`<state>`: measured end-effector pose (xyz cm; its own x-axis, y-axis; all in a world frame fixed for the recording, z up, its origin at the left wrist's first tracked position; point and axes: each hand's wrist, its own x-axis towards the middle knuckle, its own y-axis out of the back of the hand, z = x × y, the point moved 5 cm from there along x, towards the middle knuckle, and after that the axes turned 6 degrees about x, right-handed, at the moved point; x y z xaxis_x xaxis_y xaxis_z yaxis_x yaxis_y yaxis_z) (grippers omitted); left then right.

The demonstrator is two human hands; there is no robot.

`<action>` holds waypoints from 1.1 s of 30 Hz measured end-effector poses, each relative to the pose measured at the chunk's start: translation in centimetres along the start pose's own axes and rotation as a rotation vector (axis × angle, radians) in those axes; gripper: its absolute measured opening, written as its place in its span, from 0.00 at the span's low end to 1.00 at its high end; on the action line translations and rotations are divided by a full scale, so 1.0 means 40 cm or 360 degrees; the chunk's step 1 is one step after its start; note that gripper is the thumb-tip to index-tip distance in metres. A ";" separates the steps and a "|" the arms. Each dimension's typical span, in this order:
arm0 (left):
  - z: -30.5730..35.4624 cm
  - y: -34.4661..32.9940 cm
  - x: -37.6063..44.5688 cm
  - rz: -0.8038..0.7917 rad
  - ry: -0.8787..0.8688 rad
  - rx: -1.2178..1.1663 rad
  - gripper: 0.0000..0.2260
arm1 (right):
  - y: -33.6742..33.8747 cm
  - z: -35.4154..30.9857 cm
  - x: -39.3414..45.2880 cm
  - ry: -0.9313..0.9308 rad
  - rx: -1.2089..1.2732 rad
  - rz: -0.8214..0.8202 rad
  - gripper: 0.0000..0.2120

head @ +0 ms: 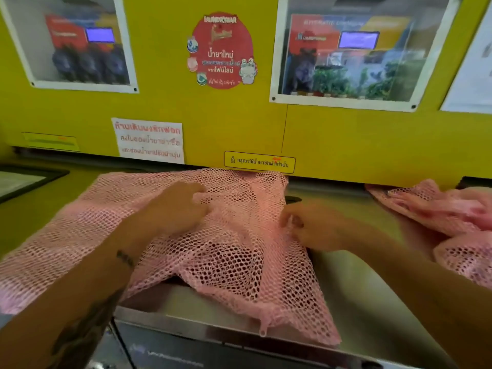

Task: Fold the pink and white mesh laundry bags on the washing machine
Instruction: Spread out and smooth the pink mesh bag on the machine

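A large pink mesh laundry bag [234, 262] lies spread and rumpled over the top of the washing machine [354, 265], its lower corner hanging over the front edge. My left hand [175, 209] rests on the mesh near the bag's middle, fingers curled into the fabric. At the bag's right edge my right hand [314, 225] pinches the mesh. Another pile of pink mesh bags [452, 225] lies bunched at the far right of the machine top. No white bag can be made out.
A yellow back panel [226, 123] with stickers, notices and two framed control windows rises right behind the bags. A dark-framed lid [24, 182] sits at the far left. The machine's dark front edge [213, 350] runs along the bottom.
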<state>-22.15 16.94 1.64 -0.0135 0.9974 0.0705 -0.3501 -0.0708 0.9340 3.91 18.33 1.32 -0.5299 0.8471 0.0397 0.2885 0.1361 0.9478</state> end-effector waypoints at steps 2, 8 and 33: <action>0.041 -0.003 -0.045 -0.0041 -0.0144 0.0016 0.26 | 0.019 0.025 -0.005 -0.0062 -0.0027 0.0005 0.11; 0.141 -0.063 -0.121 -0.0273 -0.0361 0.0084 0.31 | 0.064 0.110 -0.073 -0.0511 -0.0265 -0.0373 0.10; -0.078 -0.061 -0.192 -0.0264 -0.0195 -0.0031 0.30 | -0.086 -0.149 -0.073 0.0216 -0.0008 -0.0629 0.42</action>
<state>-24.12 9.51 -2.28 0.1596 0.9863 -0.0408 -0.3560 0.0960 0.9295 -0.29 12.34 -0.19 -0.6995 0.6547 -0.2865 0.0381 0.4345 0.8999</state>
